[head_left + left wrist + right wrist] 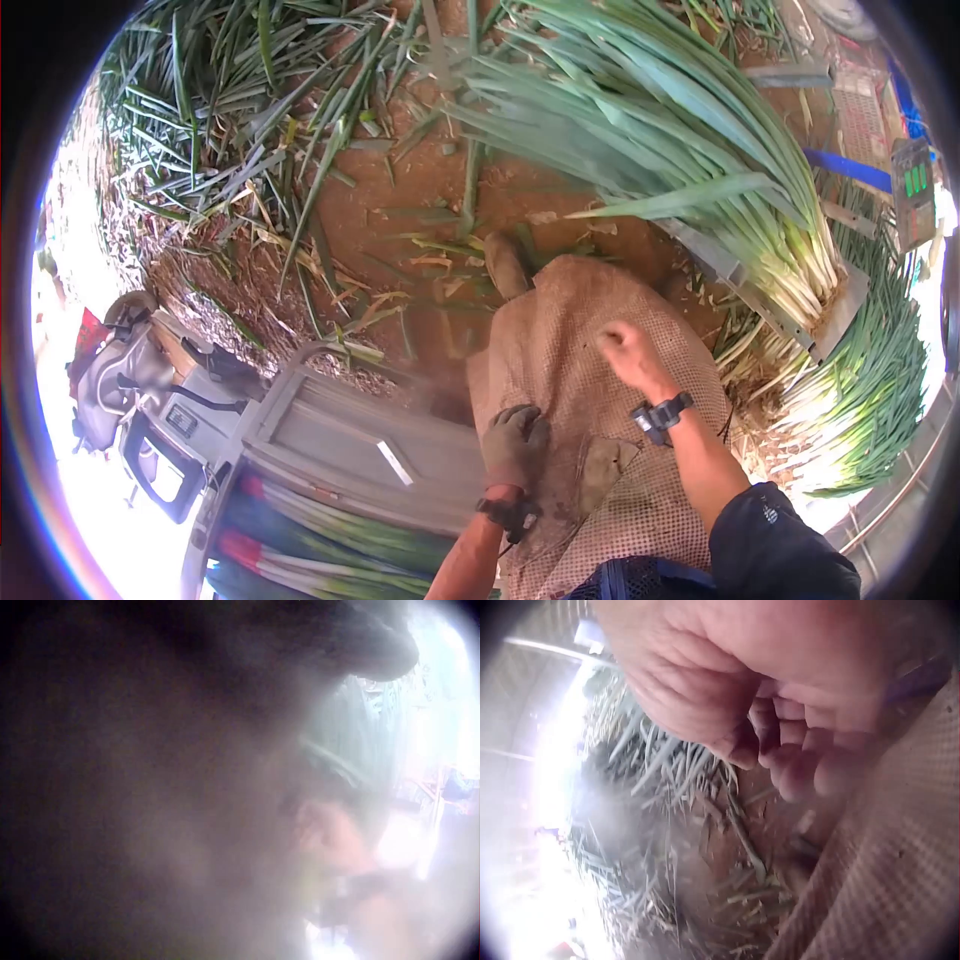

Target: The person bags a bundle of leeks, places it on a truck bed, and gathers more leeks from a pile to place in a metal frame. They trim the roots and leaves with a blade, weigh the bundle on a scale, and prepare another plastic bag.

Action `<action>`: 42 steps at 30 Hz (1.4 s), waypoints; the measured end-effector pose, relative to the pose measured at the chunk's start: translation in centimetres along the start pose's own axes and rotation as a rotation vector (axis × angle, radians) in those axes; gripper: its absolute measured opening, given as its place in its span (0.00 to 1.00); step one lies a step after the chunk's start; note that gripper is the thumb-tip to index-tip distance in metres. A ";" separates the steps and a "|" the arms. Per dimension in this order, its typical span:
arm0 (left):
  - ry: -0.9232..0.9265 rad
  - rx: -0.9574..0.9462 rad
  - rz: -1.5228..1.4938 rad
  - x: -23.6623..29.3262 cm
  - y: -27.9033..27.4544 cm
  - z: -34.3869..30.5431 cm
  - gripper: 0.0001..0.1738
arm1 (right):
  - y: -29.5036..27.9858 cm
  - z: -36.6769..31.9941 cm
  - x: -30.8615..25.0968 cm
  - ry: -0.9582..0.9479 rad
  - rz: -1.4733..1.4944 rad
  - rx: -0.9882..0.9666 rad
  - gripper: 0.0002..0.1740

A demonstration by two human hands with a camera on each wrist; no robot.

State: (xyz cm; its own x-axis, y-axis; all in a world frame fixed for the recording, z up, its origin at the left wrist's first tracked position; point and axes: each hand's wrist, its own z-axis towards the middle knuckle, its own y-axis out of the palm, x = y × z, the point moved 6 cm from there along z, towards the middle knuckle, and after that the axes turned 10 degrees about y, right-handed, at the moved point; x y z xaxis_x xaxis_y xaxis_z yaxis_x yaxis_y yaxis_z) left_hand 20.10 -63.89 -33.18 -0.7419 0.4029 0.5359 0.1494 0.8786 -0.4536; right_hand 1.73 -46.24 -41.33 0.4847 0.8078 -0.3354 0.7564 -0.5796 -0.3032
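My gloved left hand rests on the brown mesh cloth spread over my lap. The left wrist view is mostly dark and blurred. Above the same cloth is my bare right hand, with nothing showing in it; its fingers are loosely curled in the right wrist view. Past that hand, to the right, a big bundle of long green onions lies with its pale root ends on a metal tray. Its green leaves fan out toward the top of the head view.
On my left stands a grey machine, with red-banded green onions beside it. Cut leaves are heaped at upper left and scattered over the brown floor. More onions lie at right, below a display with green digits.
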 end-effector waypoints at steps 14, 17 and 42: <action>-0.112 0.174 -0.243 2.2 -10.7 7.2 0.14 | 3.9 5.6 -20.7 -0.256 -0.079 -0.143 0.12; -0.125 0.236 -0.390 5.4 -16.2 7.8 0.15 | 3.6 9.3 -22.7 -0.261 -0.032 -0.062 0.11; 0.289 -0.192 0.030 -0.7 -31.3 22.6 0.31 | 19.2 40.4 -33.1 -0.069 0.096 0.239 0.22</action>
State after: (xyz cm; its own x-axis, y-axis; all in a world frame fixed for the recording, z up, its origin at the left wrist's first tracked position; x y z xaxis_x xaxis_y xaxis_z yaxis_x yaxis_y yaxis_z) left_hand 1.18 -97.46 -35.51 -0.5240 0.4613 0.7160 0.3091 0.8863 -0.3449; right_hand -17.59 -88.42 -72.10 0.5116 0.7438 -0.4302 0.5793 -0.6684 -0.4665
